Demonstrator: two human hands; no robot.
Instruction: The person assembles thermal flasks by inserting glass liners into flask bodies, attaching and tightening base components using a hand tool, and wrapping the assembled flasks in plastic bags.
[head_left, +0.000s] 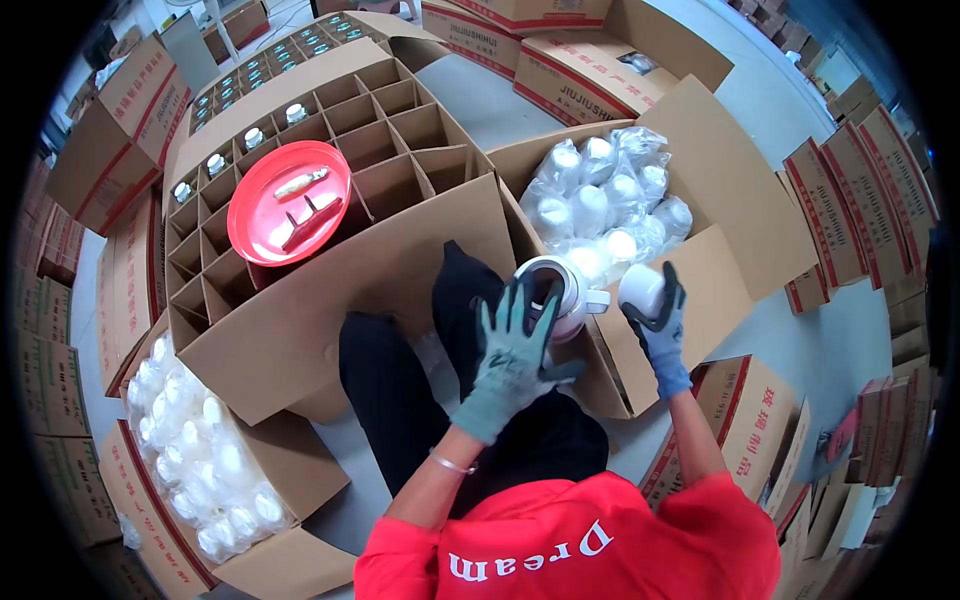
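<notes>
My left hand (512,345), in a grey-green glove, has its fingers spread over the near side of a white handled jug (568,300). The jug stands upright at the near edge of the right carton, its open mouth facing up and its handle to the right. In my right hand (657,318), also gloved, is a white cup (642,289), held between thumb and fingers just right of the jug handle. Behind both hands, plastic-wrapped white items (610,195) fill part of the open carton (755,190).
A divided carton (430,225) stands ahead on the left, with a red basin (290,252) resting on its dividers and several bottle tops showing. Another carton of wrapped white items (200,460) is at the lower left. Stacked cartons (835,220) stand at the right.
</notes>
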